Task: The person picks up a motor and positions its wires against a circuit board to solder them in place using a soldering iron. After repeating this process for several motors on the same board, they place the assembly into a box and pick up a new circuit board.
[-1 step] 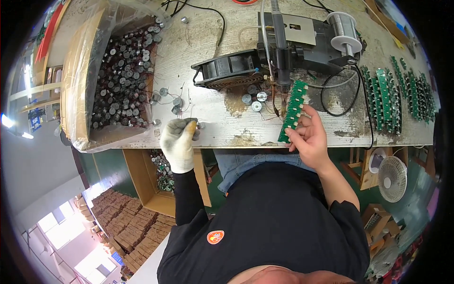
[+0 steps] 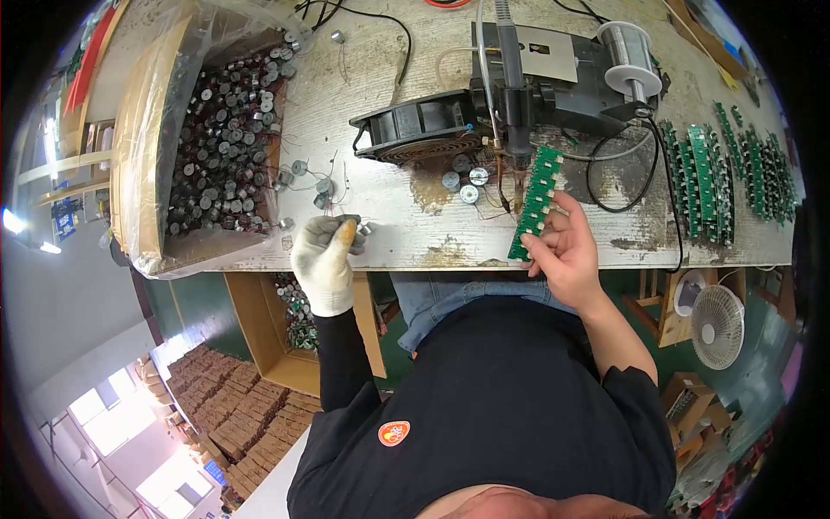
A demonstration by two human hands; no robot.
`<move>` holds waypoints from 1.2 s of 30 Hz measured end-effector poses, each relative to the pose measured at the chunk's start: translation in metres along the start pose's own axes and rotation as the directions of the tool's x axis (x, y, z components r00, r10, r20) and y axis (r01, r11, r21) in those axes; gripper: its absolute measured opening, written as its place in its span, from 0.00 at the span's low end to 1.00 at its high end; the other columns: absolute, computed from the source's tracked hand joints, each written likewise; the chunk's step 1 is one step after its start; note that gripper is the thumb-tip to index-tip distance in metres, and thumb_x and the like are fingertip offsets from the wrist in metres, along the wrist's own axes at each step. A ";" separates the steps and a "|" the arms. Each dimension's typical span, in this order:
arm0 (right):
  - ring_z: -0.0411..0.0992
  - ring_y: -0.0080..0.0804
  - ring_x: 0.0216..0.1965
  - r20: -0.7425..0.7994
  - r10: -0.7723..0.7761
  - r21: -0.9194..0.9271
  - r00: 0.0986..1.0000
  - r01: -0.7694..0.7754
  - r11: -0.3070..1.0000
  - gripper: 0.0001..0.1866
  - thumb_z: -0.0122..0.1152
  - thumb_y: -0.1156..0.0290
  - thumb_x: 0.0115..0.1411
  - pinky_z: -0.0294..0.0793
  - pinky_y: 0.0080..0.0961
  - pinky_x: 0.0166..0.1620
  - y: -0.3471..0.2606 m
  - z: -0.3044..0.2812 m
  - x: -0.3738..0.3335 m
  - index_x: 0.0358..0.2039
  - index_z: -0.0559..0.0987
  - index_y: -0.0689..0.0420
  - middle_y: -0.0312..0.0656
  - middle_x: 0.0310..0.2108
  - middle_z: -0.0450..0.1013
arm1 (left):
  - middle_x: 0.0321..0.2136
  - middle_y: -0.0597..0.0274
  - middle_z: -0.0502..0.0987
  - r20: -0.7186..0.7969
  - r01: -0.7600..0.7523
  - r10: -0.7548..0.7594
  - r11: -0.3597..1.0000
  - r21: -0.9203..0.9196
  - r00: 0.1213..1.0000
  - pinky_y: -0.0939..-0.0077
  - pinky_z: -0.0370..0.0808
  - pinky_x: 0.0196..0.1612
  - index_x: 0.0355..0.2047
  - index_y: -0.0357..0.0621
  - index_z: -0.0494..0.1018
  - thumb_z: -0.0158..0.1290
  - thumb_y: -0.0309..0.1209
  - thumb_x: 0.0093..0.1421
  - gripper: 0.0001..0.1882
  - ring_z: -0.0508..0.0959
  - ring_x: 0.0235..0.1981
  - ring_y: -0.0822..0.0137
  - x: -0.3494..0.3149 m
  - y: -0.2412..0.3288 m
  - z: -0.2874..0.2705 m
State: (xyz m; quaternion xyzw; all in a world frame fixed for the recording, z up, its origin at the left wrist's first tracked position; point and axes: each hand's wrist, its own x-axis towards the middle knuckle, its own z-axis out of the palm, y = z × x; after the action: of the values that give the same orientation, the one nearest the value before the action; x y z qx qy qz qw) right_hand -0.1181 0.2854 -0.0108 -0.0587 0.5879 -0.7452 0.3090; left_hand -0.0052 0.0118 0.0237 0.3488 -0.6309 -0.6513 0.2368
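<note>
Board point(image 2: 538, 199): in our right hand point(image 2: 566, 258), above the front strip of the table point(image 2: 398, 255).
Board's long axis: it slants from our fingers at the lower end up and away, leaning a little to our right; most of its length stands clear beyond the grip.
Right grip: clamped on the board near its lower end, thumb over the face, fingers behind.
Motor point(image 2: 365, 229): at the tips of our gloved left hand point(image 2: 326, 259), on the side facing the board.
Left grip: thumb and fingers together, clamped on the motor as we judge it, though the glove hides part of the contact.
Iron point(image 2: 518, 143): between our hands, just left of the board's upper half; we cannot tell whether they touch.
Nearer hand: our right; the left sits well apart from the iron.
Key relation: the board lies to the right of the motor, with open table between them. We judge that gap matters most.
</note>
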 end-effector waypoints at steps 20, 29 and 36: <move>0.74 0.26 0.27 0.088 0.066 0.060 0.994 -0.071 0.996 0.41 0.59 0.84 0.55 0.72 0.17 0.25 -0.008 -0.002 0.000 0.64 0.49 0.56 0.47 0.44 0.66 | 0.24 0.65 0.74 0.378 0.320 -0.370 0.928 0.190 0.848 0.85 0.68 0.28 0.37 0.32 0.73 0.53 0.32 0.61 0.13 0.73 0.24 0.77 -0.052 -0.006 0.087; 0.76 0.29 0.27 0.103 0.074 0.101 0.992 -0.085 0.991 0.39 0.58 0.85 0.54 0.75 0.17 0.25 -0.012 -0.005 0.001 0.64 0.52 0.56 0.48 0.44 0.66 | 0.26 0.63 0.76 0.463 0.386 -0.396 0.915 0.122 0.793 0.83 0.70 0.31 0.34 0.33 0.73 0.53 0.28 0.59 0.09 0.73 0.26 0.76 -0.050 -0.008 0.112; 0.76 0.29 0.27 0.107 0.055 0.116 0.993 -0.067 0.991 0.38 0.57 0.86 0.54 0.75 0.17 0.25 -0.015 -0.004 0.002 0.63 0.53 0.56 0.47 0.44 0.66 | 0.25 0.62 0.76 0.482 0.365 -0.392 0.918 0.154 0.784 0.83 0.71 0.31 0.31 0.33 0.73 0.52 0.29 0.59 0.08 0.74 0.27 0.76 -0.043 -0.016 0.114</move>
State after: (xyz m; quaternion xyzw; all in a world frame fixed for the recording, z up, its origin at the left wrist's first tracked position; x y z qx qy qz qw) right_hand -0.1276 0.2895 0.0012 -0.0607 0.5269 -0.7652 0.3649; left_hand -0.0610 0.1207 0.0102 0.2921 -0.6044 -0.7368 -0.0805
